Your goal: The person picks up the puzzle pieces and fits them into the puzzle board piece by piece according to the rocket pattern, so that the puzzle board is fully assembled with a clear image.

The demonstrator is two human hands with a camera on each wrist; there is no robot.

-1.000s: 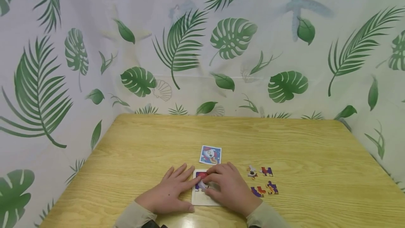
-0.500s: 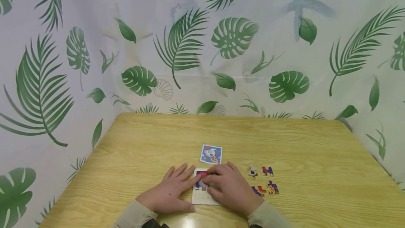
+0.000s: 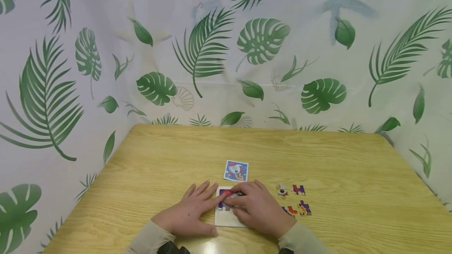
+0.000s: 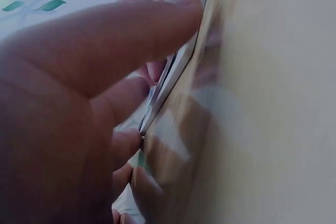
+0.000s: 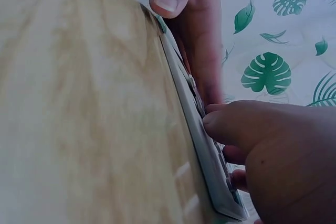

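Apparently fitting a jigsaw piece (image 3: 237, 194): left hand (image 3: 188, 214) spread over puzzle tray's (image 3: 229, 220) left edge; right hand (image 3: 259, 210) bent, pinch indeterminable; flush seating likely needed.

Right hand (image 3: 259, 209) with fingers (image 3: 237, 200) wider apart

The table (image 3: 169, 148) looks like smooth, glossy wood, and the sleeves (image 3: 150, 239) like matt cloth. The puzzle board (image 3: 227, 219) looks smooth, the loose puzzle pieces (image 3: 305, 207) like cardboard, the card (image 3: 236, 171) like paper.
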